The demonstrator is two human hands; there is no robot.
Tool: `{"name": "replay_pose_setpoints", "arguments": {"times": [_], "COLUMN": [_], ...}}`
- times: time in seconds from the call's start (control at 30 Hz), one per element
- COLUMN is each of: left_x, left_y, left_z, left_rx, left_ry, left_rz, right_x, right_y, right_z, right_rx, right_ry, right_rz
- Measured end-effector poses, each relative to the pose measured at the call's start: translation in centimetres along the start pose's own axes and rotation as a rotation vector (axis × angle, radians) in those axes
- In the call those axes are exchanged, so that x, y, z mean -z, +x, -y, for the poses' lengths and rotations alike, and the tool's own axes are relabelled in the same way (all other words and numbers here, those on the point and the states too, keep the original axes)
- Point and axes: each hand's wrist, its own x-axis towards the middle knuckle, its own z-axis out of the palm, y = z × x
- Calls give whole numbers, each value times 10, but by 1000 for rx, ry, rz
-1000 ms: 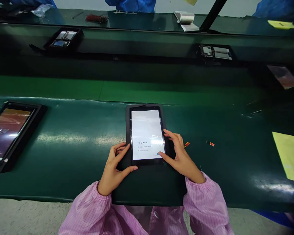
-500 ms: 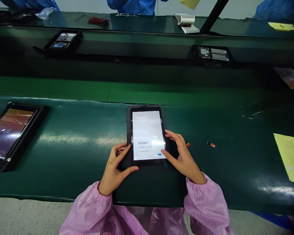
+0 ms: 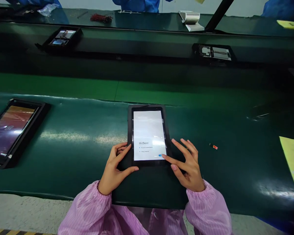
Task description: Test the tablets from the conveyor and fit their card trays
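Fingers: The right hand's fingers [image 3: 186,147] were spread wide, its index fingertip resting on the lower right of the screen. The left hand's fingers [image 3: 121,150] were curled against the tablet's left edge, with the thumb lying apart along the lower edge.

Left hand: The left hand [image 3: 115,168] held the lower left corner of the tablet.

Right hand: The right hand [image 3: 186,166] sat just beside the tablet's lower right corner, its palm raised off the screen.

Tablet: The tablet [image 3: 149,135] lay flat and in portrait, in a black case, straight in front of the person and between both hands.

Screen: The white screen [image 3: 149,129] showed "Hi there" above two small lines of text, with a small blue button [image 3: 160,155] at the lower right, touched by the index fingertip.

Underneath: A dark pad [image 3: 149,192] lay under the tablet's near end, on a dark green bench mat [image 3: 75,169].

Nearby: A second tablet [image 3: 12,130] in a black frame lay to the left. A small red-and-black part [image 3: 213,147] lay to the right, with a yellow sheet [image 3: 293,160] further out.

Sleeves: Pink striped sleeves [image 3: 208,209] covered both forearms.

Far bench: Two black trays [image 3: 62,36] [image 3: 213,52] sat beyond, and co-workers' blue sleeves [image 3: 137,5] showed at the top.
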Motion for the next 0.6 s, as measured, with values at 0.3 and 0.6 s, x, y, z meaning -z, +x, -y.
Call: {"name": "replay_pose_setpoints", "arguments": {"times": [0.3, 0.6], "left_x": [0, 1], "left_y": [-1, -2], "left_z": [2, 1], "left_rx": [7, 24], "left_ry": [0, -26], "left_rz": [7, 8], "right_x": [-2, -3], "right_y": [3, -3], "right_z": [3, 0], "right_rx": [38, -43], "right_ry": [-55, 2], "right_rz": [18, 14]}}
